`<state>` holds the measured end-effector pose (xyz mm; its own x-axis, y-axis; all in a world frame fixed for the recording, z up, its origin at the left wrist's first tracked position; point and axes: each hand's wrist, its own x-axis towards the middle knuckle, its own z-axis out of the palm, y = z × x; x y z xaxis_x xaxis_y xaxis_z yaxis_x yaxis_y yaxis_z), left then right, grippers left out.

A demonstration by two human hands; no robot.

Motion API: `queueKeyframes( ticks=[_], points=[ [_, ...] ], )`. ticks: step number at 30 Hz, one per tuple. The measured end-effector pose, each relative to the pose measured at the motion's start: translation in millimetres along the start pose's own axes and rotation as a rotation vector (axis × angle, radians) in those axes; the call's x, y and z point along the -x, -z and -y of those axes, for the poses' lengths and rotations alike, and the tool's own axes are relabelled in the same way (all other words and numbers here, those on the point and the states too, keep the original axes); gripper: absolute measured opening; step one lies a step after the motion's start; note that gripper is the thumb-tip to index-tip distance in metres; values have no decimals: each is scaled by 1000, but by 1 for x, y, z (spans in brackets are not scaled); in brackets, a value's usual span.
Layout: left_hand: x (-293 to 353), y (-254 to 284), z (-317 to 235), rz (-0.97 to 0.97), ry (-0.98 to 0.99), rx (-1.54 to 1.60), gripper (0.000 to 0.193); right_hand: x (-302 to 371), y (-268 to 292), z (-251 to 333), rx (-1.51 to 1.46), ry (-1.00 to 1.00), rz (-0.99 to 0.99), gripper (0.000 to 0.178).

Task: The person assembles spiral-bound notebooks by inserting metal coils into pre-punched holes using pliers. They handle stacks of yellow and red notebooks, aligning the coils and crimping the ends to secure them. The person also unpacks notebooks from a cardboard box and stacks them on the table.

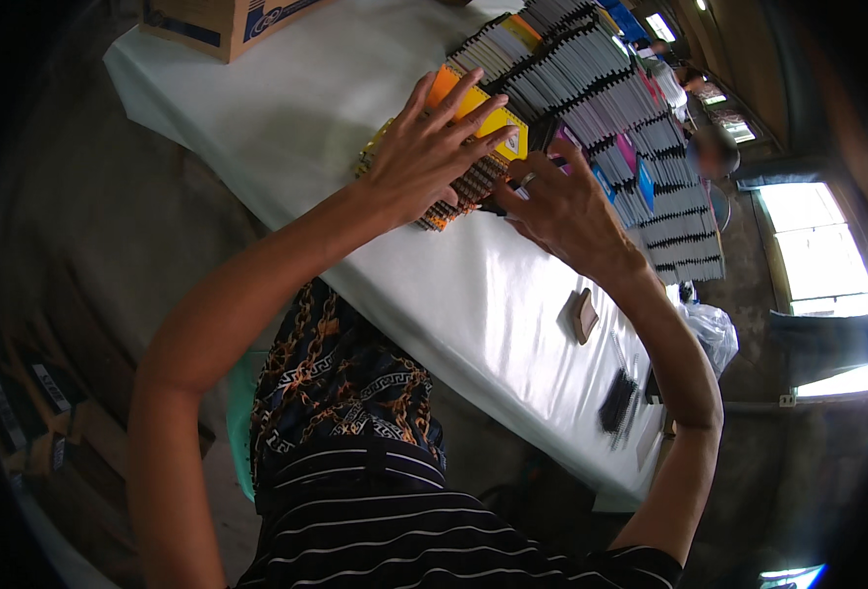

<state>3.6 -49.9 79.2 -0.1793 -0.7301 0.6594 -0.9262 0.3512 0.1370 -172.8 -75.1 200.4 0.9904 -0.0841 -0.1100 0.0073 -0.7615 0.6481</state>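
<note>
A stack of small spiral-bound notebooks (473, 185) sits near the table's edge, its coil bindings facing me. The top notebook has a yellow-orange cover (475, 104) with a small white label near one corner. My left hand (416, 162) lies over this stack, fingers spread across the yellow cover. At the stack's right side is my right hand (563, 211), wearing a ring, its fingers bent inward. Something dark shows by its fingertips, but whether they grip it is hidden. A purple-pink cover shows just beyond these fingers.
Tall rows of black-coiled notebooks (591, 74) fill the table's far right. A cardboard box (193, 25) stands at the far left of the white-covered table (257, 137). Nearer right lie a brown block (583, 316) and a dark bundle of thin strands (615, 401). A clear plastic bag (713, 336) is beyond.
</note>
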Motion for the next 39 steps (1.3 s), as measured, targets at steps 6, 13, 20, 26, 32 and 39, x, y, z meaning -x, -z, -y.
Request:
queueKeyframes(
  ticks=[6,13,20,26,32,39],
  points=[
    [-2,-1,-3,36,15,-38,103,8,-16,4,57,127,-41,20],
    [0,-2,0,38,16,-55,104,-2,-8,46,4,-198,362,4],
    [0,-3,-3,12,15,-33,101,13,-6,2,-50,-102,-21,20],
    [-1,-5,-3,-9,13,16,102,17,-20,-1,-51,-63,-11,18],
    [0,-2,-2,32,15,-47,100,-7,-3,15,-107,-167,449,6],
    [-4,-4,-1,-3,3,-28,99,6,1,10,-13,-93,27,13]
  ],
)
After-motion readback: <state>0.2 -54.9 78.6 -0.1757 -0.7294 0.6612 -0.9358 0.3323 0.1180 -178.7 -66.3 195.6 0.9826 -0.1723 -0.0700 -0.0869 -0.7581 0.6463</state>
